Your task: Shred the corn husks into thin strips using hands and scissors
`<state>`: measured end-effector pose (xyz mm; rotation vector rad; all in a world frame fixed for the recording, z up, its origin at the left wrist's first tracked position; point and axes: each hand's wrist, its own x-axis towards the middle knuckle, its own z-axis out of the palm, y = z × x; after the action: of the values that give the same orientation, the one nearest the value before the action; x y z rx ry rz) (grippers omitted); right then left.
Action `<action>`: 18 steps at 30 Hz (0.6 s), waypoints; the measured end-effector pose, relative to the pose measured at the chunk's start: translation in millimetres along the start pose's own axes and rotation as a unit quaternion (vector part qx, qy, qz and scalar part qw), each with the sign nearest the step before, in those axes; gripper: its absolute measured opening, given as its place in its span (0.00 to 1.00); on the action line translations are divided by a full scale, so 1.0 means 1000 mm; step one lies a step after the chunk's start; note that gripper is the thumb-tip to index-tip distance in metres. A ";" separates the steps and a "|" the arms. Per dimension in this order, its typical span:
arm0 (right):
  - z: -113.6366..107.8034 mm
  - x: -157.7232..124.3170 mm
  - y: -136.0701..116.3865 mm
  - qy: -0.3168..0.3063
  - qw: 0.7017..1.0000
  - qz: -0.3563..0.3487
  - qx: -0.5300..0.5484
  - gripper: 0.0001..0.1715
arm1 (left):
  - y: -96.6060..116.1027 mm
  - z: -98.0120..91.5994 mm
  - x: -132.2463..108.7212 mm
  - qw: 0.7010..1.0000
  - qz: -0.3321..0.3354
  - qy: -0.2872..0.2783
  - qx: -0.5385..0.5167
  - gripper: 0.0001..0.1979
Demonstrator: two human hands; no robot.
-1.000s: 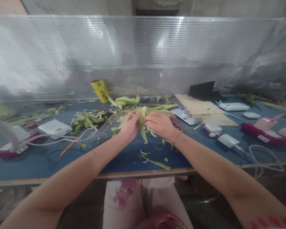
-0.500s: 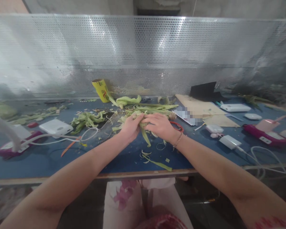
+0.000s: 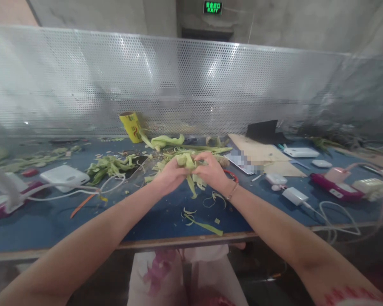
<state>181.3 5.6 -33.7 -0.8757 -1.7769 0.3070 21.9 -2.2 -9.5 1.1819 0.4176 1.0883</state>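
Note:
Pinched between my two hands, just above the middle of the blue table, is a pale green leafy vegetable piece (image 3: 189, 162); its exact kind is unclear. My left hand (image 3: 170, 175) grips it from the left, thumb toward the centre. My right hand (image 3: 210, 171) holds its right side with bent fingers. Under and behind them lies a heap of green leaves and stalks, one a long stalk (image 3: 215, 150) reaching right. A broad curled leaf (image 3: 167, 141) rests behind. Torn green strips (image 3: 207, 227) lie on the table nearer me.
Leafy scraps (image 3: 107, 168) and a white box-shaped device (image 3: 64, 177) with a cable stand left. A yellow tube (image 3: 131, 127) leans at the back. Cardboard (image 3: 258, 148), a white charger (image 3: 294, 196) and a purple power strip (image 3: 336, 189) lie right. A perforated metal screen (image 3: 194, 85) closes the back.
My fingers have shifted from lying over the leaves to pinching a piece, which now shows raised between both hands. The camera view has tilted upward, bringing an exit sign into sight.

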 end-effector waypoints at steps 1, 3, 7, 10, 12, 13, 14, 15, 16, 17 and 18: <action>0.001 0.000 0.000 0.001 1.000 0.009 0.021 0.16 | -0.001 0.001 0.000 1.000 0.005 0.011 0.001 0.17; 0.004 -0.001 -0.002 0.003 0.999 0.018 0.047 0.16 | -0.003 0.002 0.001 0.999 0.009 0.033 0.000 0.16; 0.008 -0.002 -0.002 0.016 0.997 0.024 0.069 0.18 | -0.006 0.002 0.001 0.998 0.018 0.063 -0.007 0.15; 0.007 -0.001 -0.002 0.021 0.998 0.020 0.062 0.18 | -0.007 0.002 0.001 0.997 0.027 0.071 -0.018 0.14; 0.005 -0.001 -0.003 0.006 0.999 -0.009 0.036 0.14 | -0.007 0.001 0.001 0.997 0.031 0.069 -0.020 0.14; 0.003 -0.001 -0.003 -0.006 0.999 -0.037 0.014 0.11 | -0.006 0.000 0.002 0.997 0.034 0.067 -0.018 0.14; 0.002 -0.001 -0.004 -0.014 0.997 -0.069 -0.009 0.09 | -0.005 -0.001 0.002 0.997 0.038 0.065 -0.015 0.14; 0.000 -0.001 -0.005 -0.016 0.995 -0.099 -0.028 0.09 | -0.005 -0.002 0.002 0.997 0.041 0.065 -0.011 0.13; -0.001 -0.001 -0.005 -0.012 0.992 -0.117 -0.039 0.13 | -0.004 -0.003 0.002 0.997 0.044 0.066 -0.006 0.13; -0.002 -0.001 -0.005 -0.005 0.992 -0.119 -0.039 0.19 | -0.003 -0.004 0.002 0.997 0.047 0.068 -0.001 0.13; -0.003 -0.001 -0.005 0.004 0.994 -0.105 -0.030 0.26 | -0.003 -0.004 0.003 0.996 0.048 0.069 0.004 0.14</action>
<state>181.9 0.5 -30.4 -0.7237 -1.8595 0.1142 21.1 2.4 -12.9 1.1471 0.4772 1.2571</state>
